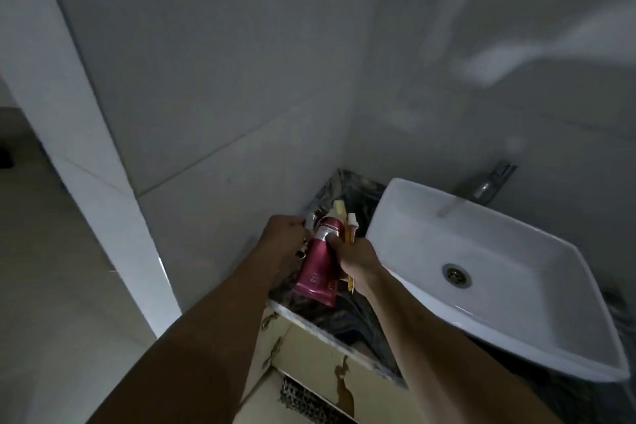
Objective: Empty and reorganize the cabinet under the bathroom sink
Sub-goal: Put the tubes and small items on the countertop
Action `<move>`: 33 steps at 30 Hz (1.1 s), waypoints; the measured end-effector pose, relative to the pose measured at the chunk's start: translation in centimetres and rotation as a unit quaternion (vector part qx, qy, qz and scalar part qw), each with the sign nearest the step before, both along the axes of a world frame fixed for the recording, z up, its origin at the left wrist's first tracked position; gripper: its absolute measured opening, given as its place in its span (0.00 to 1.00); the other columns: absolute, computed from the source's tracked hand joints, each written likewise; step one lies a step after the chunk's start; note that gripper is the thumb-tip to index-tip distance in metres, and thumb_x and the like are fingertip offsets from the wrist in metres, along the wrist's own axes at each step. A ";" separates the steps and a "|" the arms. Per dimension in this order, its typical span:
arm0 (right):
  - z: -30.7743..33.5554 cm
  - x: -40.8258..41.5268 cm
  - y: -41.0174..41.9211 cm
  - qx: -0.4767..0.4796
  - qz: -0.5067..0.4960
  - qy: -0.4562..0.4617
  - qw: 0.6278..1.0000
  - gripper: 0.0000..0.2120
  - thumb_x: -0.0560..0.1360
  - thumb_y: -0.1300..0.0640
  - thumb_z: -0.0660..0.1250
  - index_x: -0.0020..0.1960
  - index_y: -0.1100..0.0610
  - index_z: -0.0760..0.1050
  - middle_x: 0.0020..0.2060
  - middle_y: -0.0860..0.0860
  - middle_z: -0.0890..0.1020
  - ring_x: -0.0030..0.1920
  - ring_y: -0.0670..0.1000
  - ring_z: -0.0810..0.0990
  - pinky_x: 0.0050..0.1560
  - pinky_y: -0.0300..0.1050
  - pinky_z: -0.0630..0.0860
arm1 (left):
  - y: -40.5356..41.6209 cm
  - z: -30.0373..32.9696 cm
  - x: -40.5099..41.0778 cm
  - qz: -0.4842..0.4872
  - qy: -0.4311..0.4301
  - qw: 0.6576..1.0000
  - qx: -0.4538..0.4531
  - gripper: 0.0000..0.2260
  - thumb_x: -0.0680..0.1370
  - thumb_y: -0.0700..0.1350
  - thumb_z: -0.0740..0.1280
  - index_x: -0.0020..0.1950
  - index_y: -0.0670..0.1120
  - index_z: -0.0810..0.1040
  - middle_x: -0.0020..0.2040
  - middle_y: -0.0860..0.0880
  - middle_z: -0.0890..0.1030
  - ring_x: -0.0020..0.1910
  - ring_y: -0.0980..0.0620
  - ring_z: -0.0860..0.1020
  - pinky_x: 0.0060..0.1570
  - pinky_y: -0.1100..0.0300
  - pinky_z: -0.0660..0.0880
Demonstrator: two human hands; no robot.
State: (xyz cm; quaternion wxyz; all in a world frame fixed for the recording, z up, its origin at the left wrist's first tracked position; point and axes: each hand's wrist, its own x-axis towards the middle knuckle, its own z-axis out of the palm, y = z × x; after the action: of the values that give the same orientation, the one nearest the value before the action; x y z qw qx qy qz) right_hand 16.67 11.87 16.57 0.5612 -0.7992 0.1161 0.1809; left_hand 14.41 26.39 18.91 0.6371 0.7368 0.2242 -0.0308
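Both hands around pink tube

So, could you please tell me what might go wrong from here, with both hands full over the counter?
1. The right hand holds the pink tube together with an orange-handled toothbrush; so crowded a grip could let one slip onto the marble counter or into the white sink.
2. The left hand grips small metal items that I cannot identify; they could drop too.
3. The light is dim, so a fallen item could be hard to find.
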 end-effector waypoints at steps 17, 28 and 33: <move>-4.3 12.8 5.8 -0.246 0.006 0.052 0.968 0.20 0.76 0.51 0.69 0.62 0.63 0.78 0.54 0.58 0.84 0.51 0.57 0.84 0.49 0.48 0.83 | 2.4 -7.7 11.9 -0.100 0.026 0.921 0.376 0.11 0.76 0.49 0.69 0.51 0.41 0.82 0.51 0.40 0.83 0.52 0.41 0.81 0.45 0.55 0.76; -2.6 15.3 6.7 -0.269 0.078 -0.009 0.960 0.17 0.83 0.48 0.58 0.49 0.61 0.77 0.43 0.57 0.81 0.41 0.55 0.82 0.42 0.47 0.81 | 3.7 -8.1 11.4 -0.157 0.004 0.916 0.368 0.12 0.78 0.42 0.65 0.55 0.35 0.81 0.54 0.38 0.82 0.53 0.39 0.81 0.49 0.52 0.77; -3.3 15.2 8.3 -0.250 0.060 -0.025 0.966 0.21 0.80 0.49 0.63 0.56 0.68 0.80 0.52 0.62 0.83 0.54 0.59 0.83 0.53 0.50 0.80 | 4.0 -8.8 11.4 -0.145 -0.041 0.931 0.332 0.09 0.77 0.42 0.67 0.55 0.42 0.82 0.51 0.42 0.83 0.51 0.44 0.82 0.49 0.53 0.79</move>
State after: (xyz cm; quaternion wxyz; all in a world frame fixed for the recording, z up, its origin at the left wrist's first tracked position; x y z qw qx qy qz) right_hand 31.88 20.15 13.29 0.3340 -0.9241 0.0951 0.1593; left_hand 25.79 30.40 10.08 0.3531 0.9315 0.0861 -0.0164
